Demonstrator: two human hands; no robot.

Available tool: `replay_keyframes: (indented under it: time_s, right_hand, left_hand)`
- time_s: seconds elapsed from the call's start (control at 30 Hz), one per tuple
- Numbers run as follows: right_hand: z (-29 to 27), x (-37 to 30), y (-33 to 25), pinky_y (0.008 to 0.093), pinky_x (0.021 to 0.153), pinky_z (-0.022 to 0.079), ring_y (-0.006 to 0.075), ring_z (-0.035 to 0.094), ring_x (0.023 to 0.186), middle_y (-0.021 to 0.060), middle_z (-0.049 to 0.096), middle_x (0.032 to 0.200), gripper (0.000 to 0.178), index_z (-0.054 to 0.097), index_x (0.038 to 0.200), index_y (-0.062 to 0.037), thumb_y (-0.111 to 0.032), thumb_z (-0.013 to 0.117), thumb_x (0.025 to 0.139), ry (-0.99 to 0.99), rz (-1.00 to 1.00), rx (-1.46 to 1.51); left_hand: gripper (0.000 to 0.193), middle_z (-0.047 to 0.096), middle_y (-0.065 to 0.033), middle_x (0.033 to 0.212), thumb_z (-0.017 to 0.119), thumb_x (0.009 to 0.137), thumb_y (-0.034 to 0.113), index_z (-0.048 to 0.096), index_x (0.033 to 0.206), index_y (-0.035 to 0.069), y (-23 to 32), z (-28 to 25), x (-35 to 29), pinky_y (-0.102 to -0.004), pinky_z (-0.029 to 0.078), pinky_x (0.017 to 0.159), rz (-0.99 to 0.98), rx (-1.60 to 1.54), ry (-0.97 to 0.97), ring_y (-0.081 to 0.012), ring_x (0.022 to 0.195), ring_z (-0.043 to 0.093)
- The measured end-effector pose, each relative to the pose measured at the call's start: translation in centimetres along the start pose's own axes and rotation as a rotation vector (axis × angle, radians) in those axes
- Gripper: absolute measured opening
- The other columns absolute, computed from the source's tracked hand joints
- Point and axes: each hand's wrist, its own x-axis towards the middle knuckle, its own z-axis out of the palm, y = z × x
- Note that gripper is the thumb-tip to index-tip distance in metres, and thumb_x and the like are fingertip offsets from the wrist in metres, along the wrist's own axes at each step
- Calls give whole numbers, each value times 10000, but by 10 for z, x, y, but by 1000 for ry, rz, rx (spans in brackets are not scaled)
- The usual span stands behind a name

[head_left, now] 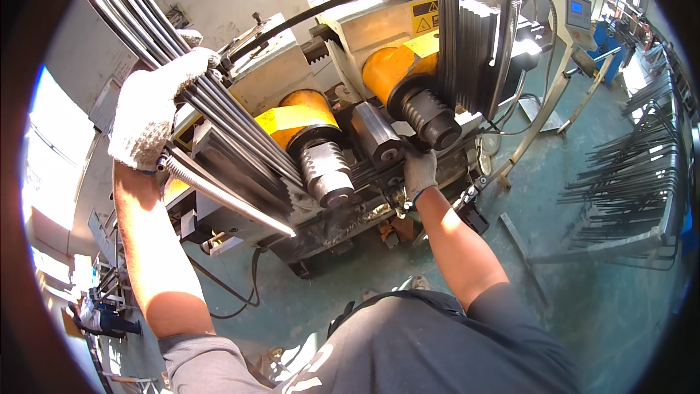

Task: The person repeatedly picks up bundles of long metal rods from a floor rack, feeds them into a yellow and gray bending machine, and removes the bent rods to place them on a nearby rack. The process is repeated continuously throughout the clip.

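My left hand (149, 106), in a white knit glove, is wrapped round a slanting bundle of long thin metal rods (219, 109). Their lower ends reach down beside a ribbed steel roller (326, 173) under a yellow housing (299, 113). My right hand (421, 170), gloved too, is at the front of the bending-type machine, below a second ribbed roller (430, 118) and beside a dark hexagonal steel block (377, 133). Its fingertips are hidden among the machine parts, so what they touch does not show.
More dark rods (450, 36) stand upright at the machine's right side. A control box with a small screen (577, 11) is on a post behind. A rack of dark bent rods (627, 175) stands at the right. A cable (251, 295) lies on the floor; another person (106, 319) is far left.
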Motion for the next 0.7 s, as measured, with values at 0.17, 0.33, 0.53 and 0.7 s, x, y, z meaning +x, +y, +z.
replay_keyframes:
  time_s: [0.17,0.33,0.53,0.7]
  right_hand:
    - [8,-4,3,417,854,589,330,765,1005,111,774,1019,78,752,1000,-107,-88,679,980,-14,-76,-7]
    - [5,2,21,402,858,573,264,742,983,78,777,1025,89,783,1052,-83,-109,710,1009,17,-9,140]
    - [1,-1,2,353,819,531,156,680,859,42,769,940,177,794,1052,-1,-178,790,1039,-6,260,361]
    - [-10,0,-78,365,781,541,174,694,840,54,773,910,211,786,1020,10,-199,779,1051,-32,573,488]
  left_hand:
    - [356,837,-106,1126,762,1078,185,737,1399,31,11,3,-8,-340,654,929,-162,-133,60,-203,1017,809]
    - [293,850,-90,1072,736,1100,229,853,1272,23,18,17,-3,-314,668,906,-161,-194,107,-177,994,822]
    - [323,843,-93,1096,761,1073,244,799,1307,25,18,22,-8,-323,665,882,-193,-161,191,-180,981,812]
    - [413,817,-120,1184,759,1072,111,645,1461,34,24,9,-8,-346,667,970,-269,-74,154,-213,1084,791]
